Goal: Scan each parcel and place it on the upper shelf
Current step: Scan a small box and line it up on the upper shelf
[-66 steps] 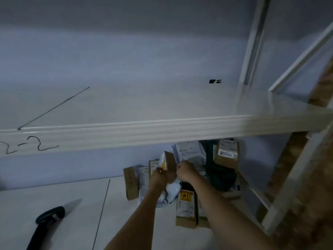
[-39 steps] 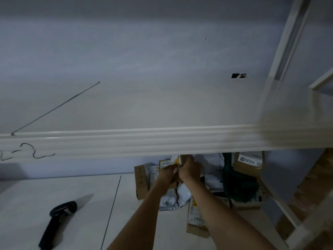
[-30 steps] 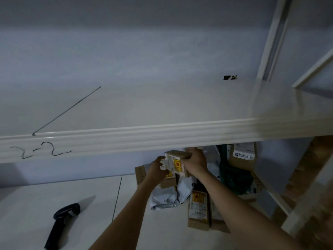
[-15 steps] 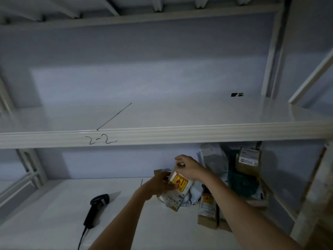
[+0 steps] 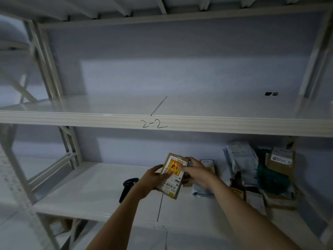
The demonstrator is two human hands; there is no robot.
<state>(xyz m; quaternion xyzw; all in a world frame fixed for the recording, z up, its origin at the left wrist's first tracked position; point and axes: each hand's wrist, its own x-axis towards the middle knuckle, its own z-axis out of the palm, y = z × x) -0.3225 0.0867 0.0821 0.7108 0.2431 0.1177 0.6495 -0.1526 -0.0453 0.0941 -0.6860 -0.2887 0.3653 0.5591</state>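
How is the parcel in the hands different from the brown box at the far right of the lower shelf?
The held parcel is flat, lifted off the shelf, with a yellow and red label; the brown box is thicker, rests atop the pile, with a white label. Both hands, left hand and right hand, grip the parcel; nothing touches the box. Both are brown cardboard.

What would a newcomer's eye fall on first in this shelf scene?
First, the brown parcel with a yellow and red label, held at centre by the left hand and right hand. Then the heap of parcels at the lower shelf's right end, and "2-2" on the upper shelf edge.
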